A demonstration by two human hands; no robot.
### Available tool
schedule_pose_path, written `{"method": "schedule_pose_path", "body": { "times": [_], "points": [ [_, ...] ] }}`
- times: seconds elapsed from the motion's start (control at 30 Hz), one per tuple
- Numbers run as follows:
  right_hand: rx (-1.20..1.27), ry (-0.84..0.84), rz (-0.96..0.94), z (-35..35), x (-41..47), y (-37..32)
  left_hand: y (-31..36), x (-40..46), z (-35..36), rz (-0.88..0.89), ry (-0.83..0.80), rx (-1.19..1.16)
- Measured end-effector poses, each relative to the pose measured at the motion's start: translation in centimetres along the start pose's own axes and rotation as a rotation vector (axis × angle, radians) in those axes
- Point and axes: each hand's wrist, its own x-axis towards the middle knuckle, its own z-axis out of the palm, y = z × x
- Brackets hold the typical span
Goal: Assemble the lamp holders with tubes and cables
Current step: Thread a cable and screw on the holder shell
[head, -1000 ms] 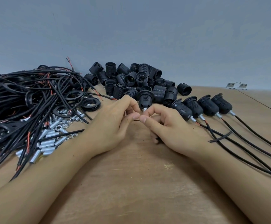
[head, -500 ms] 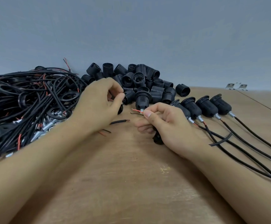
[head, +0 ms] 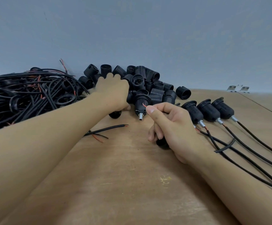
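A black lamp holder (head: pixel 141 103) with a threaded metal tube (head: pixel 141 118) at its lower end sits tilted at the front of the pile of black holder parts (head: pixel 148 82). My right hand (head: pixel 169 127) pinches a thin red wire end (head: pixel 144 105) between thumb and forefinger beside that holder, and its lower fingers curl over a black part (head: pixel 162 144). My left hand (head: pixel 114 93) reaches into the pile, knuckles up and fingertips hidden. A black part (head: pixel 115 114) shows under its palm.
A heap of black cables and rings (head: pixel 26 95) fills the left side. A loose cable (head: pixel 106 129) lies under my left forearm. Assembled holders (head: pixel 208 110) with trailing cables (head: pixel 253 153) line the right. Small metal brackets (head: pixel 237 88) sit far right by the wall.
My hands came apart. The left hand moved forward from the holder into the parts pile, while the right hand stayed and now pinches the red wire end.
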Motion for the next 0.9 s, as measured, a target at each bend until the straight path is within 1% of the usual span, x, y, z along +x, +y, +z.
{"method": "schedule_pose_path", "body": {
  "times": [0.07, 0.13, 0.2, 0.27, 0.3, 0.33, 0.4, 0.47, 0.53, 0.6, 0.63, 0.67, 0.73, 0.8, 0.9],
  "points": [
    [0.027, 0.010, 0.011, 0.1, 0.0, -0.1, -0.2, -0.3, -0.3, -0.048, -0.008, -0.067],
    [0.080, 0.043, 0.033, 0.2, 0.0, -0.3, -0.9, -0.9, -0.9, -0.095, 0.032, -0.286],
    [0.107, 0.082, 0.045, 0.1, 0.1, -0.4, -1.8, -2.0, -1.8, -0.158, 0.138, -0.607],
    [0.111, 0.109, 0.042, 0.0, 0.1, -0.4, -2.1, -4.5, -2.6, -0.230, 0.229, -1.033],
    [0.098, 0.117, 0.031, -0.1, 0.1, -0.4, -1.9, -6.4, -2.7, -0.227, 0.223, -1.240],
    [0.082, 0.119, 0.016, -0.1, 0.0, -0.3, -1.4, -8.3, -2.3, -0.188, 0.207, -1.396],
    [0.058, 0.110, -0.007, 0.0, -0.2, -0.2, -0.5, -11.6, -0.9, -0.099, 0.168, -1.524],
    [0.051, 0.094, -0.012, 0.2, -0.3, -0.1, -0.3, -13.2, 0.6, -0.081, 0.157, -1.520],
    [0.050, 0.087, 0.005, 0.2, -0.3, -0.1, -0.4, -13.4, 1.5, -0.046, 0.202, -1.360],
    [0.041, 0.084, 0.011, 0.1, -0.2, -0.1, -0.8, -12.7, 1.3, -0.019, 0.368, -1.132],
    [0.038, 0.082, 0.007, 0.1, -0.2, 0.0, -1.1, -12.1, 0.9, -0.022, 0.454, -1.057],
    [0.036, 0.082, 0.005, 0.0, -0.2, 0.0, -1.5, -11.1, 0.6, -0.037, 0.498, -1.009],
    [0.037, 0.079, 0.011, 0.0, -0.1, 0.1, -2.5, -8.6, 0.2, -0.106, 0.458, -0.899],
    [0.039, 0.078, 0.018, 0.0, -0.1, 0.0, -3.1, -6.2, 0.3, -0.127, 0.352, -0.786],
    [0.040, 0.083, 0.025, -0.2, 0.0, 0.1, -3.2, -4.1, 1.1, -0.070, 0.194, -0.807]
  ]
}}
